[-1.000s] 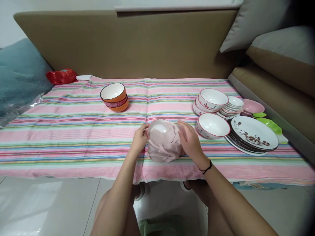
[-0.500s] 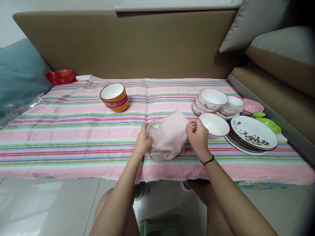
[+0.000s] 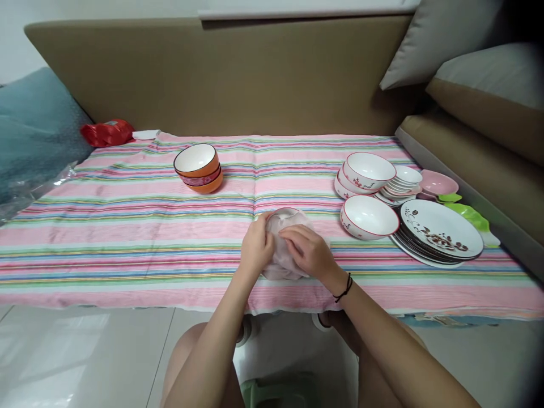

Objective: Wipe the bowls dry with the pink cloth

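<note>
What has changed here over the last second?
The right hand moved left from the side onto the top, pushing the pink cloth down over the bowl, whose white inside is now covered. The left hand still grips the wrapped left side. The orange bowls and the plates have not moved.

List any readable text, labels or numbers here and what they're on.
No text is readable.
Red packet: pale label, too blurred to read.
White slip beside it: too small to tell.
Plates: flower pattern only, no words.
Cloth: plain.
</note>
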